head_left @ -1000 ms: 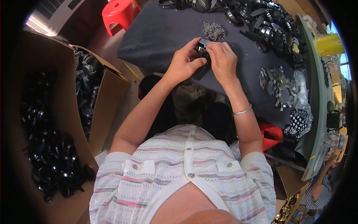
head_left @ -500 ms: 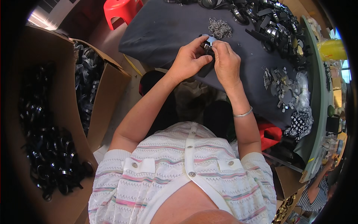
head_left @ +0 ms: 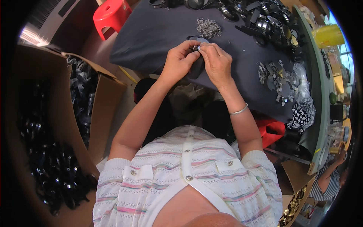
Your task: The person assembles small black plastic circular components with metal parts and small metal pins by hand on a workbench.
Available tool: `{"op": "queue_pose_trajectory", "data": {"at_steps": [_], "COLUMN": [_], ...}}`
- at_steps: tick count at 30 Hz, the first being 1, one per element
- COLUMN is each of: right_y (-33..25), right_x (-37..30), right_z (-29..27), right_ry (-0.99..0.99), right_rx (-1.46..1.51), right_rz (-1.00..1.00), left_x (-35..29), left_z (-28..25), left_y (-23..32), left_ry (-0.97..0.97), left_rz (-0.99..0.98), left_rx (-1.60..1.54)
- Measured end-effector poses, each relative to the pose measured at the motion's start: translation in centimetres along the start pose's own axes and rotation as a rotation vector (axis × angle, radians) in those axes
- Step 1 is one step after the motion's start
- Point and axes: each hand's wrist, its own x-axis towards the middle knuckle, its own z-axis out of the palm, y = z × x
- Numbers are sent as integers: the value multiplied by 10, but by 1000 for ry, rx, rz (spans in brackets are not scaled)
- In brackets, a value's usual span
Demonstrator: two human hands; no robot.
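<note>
Over the near part of the table, both my hands meet at a black-strapped watch (head_left: pixel 196 69). My left hand (head_left: pixel 177 62) grips its left side between thumb and fingers. From the other side, the fingers of my right hand (head_left: pixel 217 63) pinch at a small shiny metal part by the strap; its exact shape is hidden. A pale, rounded edge of the watch shows beyond the fingertips, and the dark strap hangs down below them. Just past my hands lies a heap of small silvery metal pieces (head_left: pixel 208 28).
A dark grey cloth (head_left: pixel 147 36) covers the table. Black-strapped watches (head_left: pixel 262 24) heap at the far right, with small flat metal parts (head_left: pixel 279 81) nearer. Cardboard boxes (head_left: pixel 107 109) of black straps stand left, near a red stool (head_left: pixel 111 17). Another person's striped sleeve (head_left: pixel 327 185) shows lower right.
The whole view has shifted, moving the table and heaps leftward in the picture. My right fingers have closed in nearer to my left fingertips, covering more of the watch.
</note>
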Motion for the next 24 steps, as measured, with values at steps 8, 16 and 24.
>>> {"op": "queue_pose_trajectory", "data": {"at_steps": [8,16,24], "right_y": [11,93,101], "right_x": [3,-6,-5], "right_z": [-8,-29,-24], "right_ry": [-15,-194,-289], "right_rx": [224,-220,-149], "right_rz": [63,713,845], "left_x": [3,4,0], "left_z": [6,9,9], "left_y": [-1,-5,1], "left_ry": [103,132,117], "left_rz": [38,99,32], "left_rx": [61,179,116]}}
